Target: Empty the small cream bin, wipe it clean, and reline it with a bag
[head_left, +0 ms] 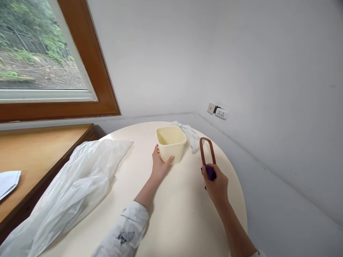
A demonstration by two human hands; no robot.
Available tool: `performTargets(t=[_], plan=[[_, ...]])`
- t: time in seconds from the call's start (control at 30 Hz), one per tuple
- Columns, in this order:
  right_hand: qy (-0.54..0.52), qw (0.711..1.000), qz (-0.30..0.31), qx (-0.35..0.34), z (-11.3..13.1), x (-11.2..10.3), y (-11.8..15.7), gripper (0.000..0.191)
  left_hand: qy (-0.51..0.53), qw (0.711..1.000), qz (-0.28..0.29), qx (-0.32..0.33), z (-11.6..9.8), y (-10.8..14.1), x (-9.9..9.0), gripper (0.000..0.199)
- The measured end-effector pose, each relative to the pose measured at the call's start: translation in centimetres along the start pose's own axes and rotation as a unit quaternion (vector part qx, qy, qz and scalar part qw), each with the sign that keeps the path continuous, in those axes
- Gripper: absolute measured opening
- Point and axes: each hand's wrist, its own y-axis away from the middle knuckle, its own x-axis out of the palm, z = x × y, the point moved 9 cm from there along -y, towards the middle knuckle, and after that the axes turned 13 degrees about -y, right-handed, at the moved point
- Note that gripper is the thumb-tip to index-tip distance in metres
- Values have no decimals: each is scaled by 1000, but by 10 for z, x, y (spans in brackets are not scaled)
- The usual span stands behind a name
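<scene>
A pale yellow, square, open-topped container point(174, 149) is near the back of the round cream table point(171, 221). My left hand point(161, 162) grips its near lower side, thumb on the front and fingers around the left side. To the right, my right hand point(216, 180) is closed around a crumpled dark purple item point(210, 172) and the lower end of a brown elongated loop point(201, 151). The loop points away from me. Behind and right of the container lies a thin white plastic bag point(191, 137), partly hidden by it.
A large crumpled translucent plastic sheet point(83, 178) covers the table's left side. Beyond it, a wooden desk point(40, 146) holds folded white paper point(9, 181). White walls with a socket point(222, 113) stand behind, and a wood-framed window point(105, 89) is at upper left.
</scene>
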Motion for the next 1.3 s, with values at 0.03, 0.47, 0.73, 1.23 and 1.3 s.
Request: performTargets(t=[0.03, 0.47, 0.73, 1.23, 1.3], plan=[[-17, 1000, -11, -6, 1, -3, 0, 26, -10, 1000, -1, -9, 1, -1, 8, 89], [-65, 972, 8, -227, 44, 3, 21, 10, 6, 999, 29, -21, -9, 1, 44, 66], [-73, 910, 222, -342, 87, 71, 67, 12, 185, 969, 138, -85, -13, 54, -56, 33], [-192, 865, 462, 32, 66, 177, 87, 31, 402, 882, 153, -194, 11, 80, -100, 21], [-292, 840, 419, 183, 46, 174, 73, 38, 426, 862, 156, -226, 18, 81, -97, 20]])
